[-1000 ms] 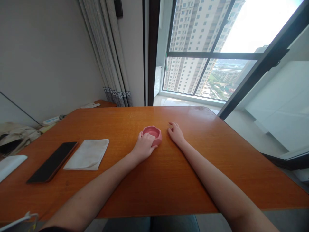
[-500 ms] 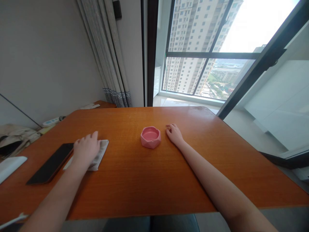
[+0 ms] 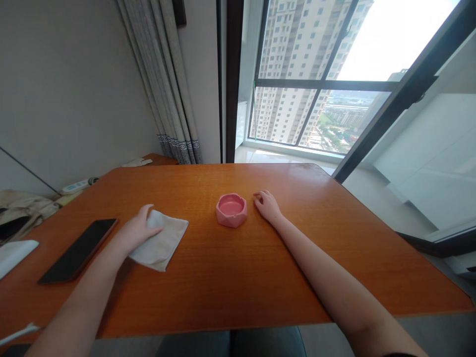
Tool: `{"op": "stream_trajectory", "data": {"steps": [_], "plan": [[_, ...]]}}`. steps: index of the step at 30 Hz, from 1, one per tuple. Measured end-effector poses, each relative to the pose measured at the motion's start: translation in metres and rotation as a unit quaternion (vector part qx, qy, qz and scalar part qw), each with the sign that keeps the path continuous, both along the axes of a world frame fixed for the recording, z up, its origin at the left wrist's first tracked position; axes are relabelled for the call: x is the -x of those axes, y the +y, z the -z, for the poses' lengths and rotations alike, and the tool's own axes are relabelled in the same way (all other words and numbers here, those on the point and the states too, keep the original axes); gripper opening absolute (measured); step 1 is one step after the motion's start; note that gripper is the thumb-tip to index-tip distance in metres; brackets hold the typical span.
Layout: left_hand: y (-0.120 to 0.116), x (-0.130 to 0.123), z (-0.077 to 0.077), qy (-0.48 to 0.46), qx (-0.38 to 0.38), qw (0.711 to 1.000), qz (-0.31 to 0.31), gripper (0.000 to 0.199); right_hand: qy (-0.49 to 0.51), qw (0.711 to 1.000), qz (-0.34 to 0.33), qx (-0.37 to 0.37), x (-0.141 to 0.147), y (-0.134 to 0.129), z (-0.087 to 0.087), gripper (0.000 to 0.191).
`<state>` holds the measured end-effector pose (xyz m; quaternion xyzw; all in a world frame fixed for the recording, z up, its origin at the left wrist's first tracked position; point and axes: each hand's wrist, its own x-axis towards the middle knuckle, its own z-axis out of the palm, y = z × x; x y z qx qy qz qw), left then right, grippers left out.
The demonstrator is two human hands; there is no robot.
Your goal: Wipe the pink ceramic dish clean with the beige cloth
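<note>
My left hand (image 3: 140, 229) is closed on the left side of a pale grey-white cloth (image 3: 169, 238). Its thumb lies over the cloth, and the other fingers are partly hidden. The cloth hangs tilted at the left of the wooden table. A pink faceted ashtray (image 3: 231, 210) with notches in its rim sits upright near the table's middle. Just right of it, apart from it, my right hand (image 3: 267, 205) rests on the tabletop. Its fingers are loosely curved with a gap to the thumb, and it holds nothing.
A dark flat tablet-like slab (image 3: 78, 252) lies left of my left hand on the wooden table (image 3: 230, 277). Further left are a white object (image 3: 17, 255), a power strip (image 3: 76, 186) and a beige fabric bundle (image 3: 29, 210). A white cable (image 3: 18, 334) lies at the near left corner.
My left hand has picked up the cloth and moved it right, away from the dark slab. The cloth now shows more of its surface. My right hand and the ashtray stay in place.
</note>
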<state>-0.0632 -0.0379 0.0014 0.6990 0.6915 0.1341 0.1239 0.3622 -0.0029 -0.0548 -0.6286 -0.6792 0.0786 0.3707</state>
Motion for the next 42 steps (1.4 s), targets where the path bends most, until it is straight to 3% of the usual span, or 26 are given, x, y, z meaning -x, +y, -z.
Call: {"op": "stream_trajectory", "data": {"steps": [2,5,8,11,13,15,17,19,20,22,25,27,35,39,42], "plan": [[-0.004,-0.036,-0.016,-0.052,0.024,0.996,0.066,0.084,0.053,0.997,-0.035,-0.049,0.008,-0.008,-0.013,0.027],[-0.016,-0.094,-0.042,-0.121,0.024,0.968,0.218,0.080,0.132,0.975,-0.160,-0.080,0.030,-0.030,-0.043,0.037],[-0.024,-0.142,-0.062,-0.204,0.025,0.925,0.319,0.078,0.217,0.910,-0.348,0.066,0.053,-0.057,-0.073,0.049],[-0.021,-0.172,-0.066,-0.266,0.002,0.897,0.352,0.076,0.231,0.850,-0.418,0.221,0.058,-0.071,-0.087,0.047],[-0.014,-0.181,-0.057,-0.307,-0.065,0.891,0.328,0.070,0.275,0.850,-0.370,0.255,0.051,-0.070,-0.088,0.041],[-0.004,-0.185,-0.039,-0.354,-0.148,0.886,0.259,0.056,0.336,0.882,-0.255,0.208,0.041,-0.063,-0.087,0.032],[0.006,-0.185,-0.017,-0.385,-0.182,0.886,0.185,0.041,0.341,0.929,-0.119,0.080,0.032,-0.057,-0.085,0.027],[0.014,-0.184,0.005,-0.384,-0.164,0.897,0.147,0.037,0.254,0.964,-0.038,-0.065,0.028,-0.054,-0.083,0.022],[0.017,-0.184,0.015,-0.374,-0.151,0.904,0.145,0.037,0.182,0.976,-0.036,-0.114,0.028,-0.054,-0.082,0.019],[0.021,-0.184,0.031,-0.354,-0.135,0.911,0.161,0.039,0.026,0.984,-0.106,-0.144,0.034,-0.056,-0.078,0.018],[0.024,-0.185,0.043,-0.356,-0.117,0.905,0.202,0.040,-0.137,0.951,-0.259,-0.097,0.050,-0.060,-0.068,0.020],[0.024,-0.186,0.046,-0.368,-0.106,0.899,0.212,0.041,-0.183,0.934,-0.297,-0.072,0.059,-0.061,-0.061,0.014],[0.029,-0.185,0.046,-0.407,-0.062,0.891,0.193,0.043,-0.246,0.938,-0.229,-0.084,0.064,-0.059,-0.042,0.018],[0.027,-0.192,0.045,-0.490,-0.064,0.854,0.161,0.049,-0.253,0.940,-0.194,-0.120,0.069,-0.061,-0.037,0.009],[0.020,-0.200,0.045,-0.517,-0.072,0.838,0.157,0.055,-0.243,0.940,-0.167,-0.171,0.074,-0.062,-0.035,0.022]]}}
